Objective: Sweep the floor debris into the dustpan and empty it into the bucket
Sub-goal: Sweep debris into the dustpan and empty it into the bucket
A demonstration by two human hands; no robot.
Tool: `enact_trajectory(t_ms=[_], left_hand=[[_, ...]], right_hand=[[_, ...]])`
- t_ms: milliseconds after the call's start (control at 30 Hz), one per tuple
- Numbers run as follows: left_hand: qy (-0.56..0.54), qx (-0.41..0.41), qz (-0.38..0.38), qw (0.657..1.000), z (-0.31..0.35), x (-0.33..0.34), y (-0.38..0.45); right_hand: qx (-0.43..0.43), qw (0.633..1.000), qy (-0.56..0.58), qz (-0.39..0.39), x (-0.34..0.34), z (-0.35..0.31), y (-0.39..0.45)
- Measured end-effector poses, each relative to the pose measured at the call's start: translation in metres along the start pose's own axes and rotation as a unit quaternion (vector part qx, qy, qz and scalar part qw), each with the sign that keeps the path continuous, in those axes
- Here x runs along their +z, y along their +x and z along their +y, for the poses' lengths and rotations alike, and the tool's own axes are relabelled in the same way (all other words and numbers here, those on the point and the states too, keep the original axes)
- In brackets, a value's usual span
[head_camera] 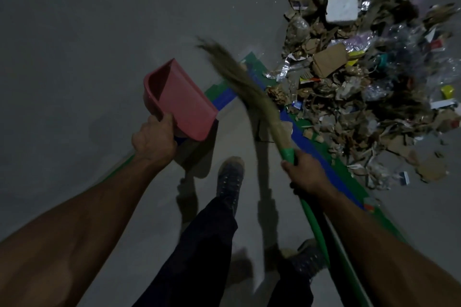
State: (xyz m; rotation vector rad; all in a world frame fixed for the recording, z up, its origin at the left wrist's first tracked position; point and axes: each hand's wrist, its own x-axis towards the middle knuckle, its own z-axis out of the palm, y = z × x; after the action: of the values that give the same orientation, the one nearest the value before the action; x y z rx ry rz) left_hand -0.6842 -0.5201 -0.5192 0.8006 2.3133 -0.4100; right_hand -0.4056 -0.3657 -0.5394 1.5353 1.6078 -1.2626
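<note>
Grey floor (74,32), debris pile (361,82) at upper right beside green-blue tape (321,162). My left hand (153,138) grips the empty pink dustpan (182,99) aloft. My right hand (305,173) clenches the broom (249,87) by its green handle, bristles near the pile.

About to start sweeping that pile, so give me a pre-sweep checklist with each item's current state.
1. Left hand grips the pink dustpan: ok.
2. Right hand grips the broom by its green handle: ok.
3. Dustpan empty, ready to take debris: ok, nothing shows inside it.
4. Dustpan set on the floor beside the debris pile: not ok, it is held up and away from the pile.
5. Broom bristles down at the pile's edge: not ok, they look raised and blurred, left of the pile.
6. Bucket within reach for emptying: cannot tell, none is in view.
</note>
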Motion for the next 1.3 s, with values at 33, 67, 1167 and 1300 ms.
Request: enact_trajectory(t_ms=[33, 67, 1167, 1300], left_hand=[[-0.001, 0.008, 0.006, 1.000, 0.001, 0.003, 0.000], [-0.001, 0.017, 0.013, 1.000, 0.002, 0.006, -0.001], [-0.072, -0.002, 0.101, 0.992, 0.109, 0.094, -0.135], [-0.074, 0.003, 0.096, 0.993, 0.116, 0.099, -0.138]], right_hand=[[0.014, 1.000, 0.015, 0.024, -0.009, 0.007, 0.006], [0.018, 0.998, 0.023, 0.053, -0.018, 0.014, 0.012], [-0.113, 0.938, -0.301, 0.128, -0.128, 0.177, 0.047], [-0.153, 0.939, -0.271, 0.147, -0.130, 0.161, 0.030]])
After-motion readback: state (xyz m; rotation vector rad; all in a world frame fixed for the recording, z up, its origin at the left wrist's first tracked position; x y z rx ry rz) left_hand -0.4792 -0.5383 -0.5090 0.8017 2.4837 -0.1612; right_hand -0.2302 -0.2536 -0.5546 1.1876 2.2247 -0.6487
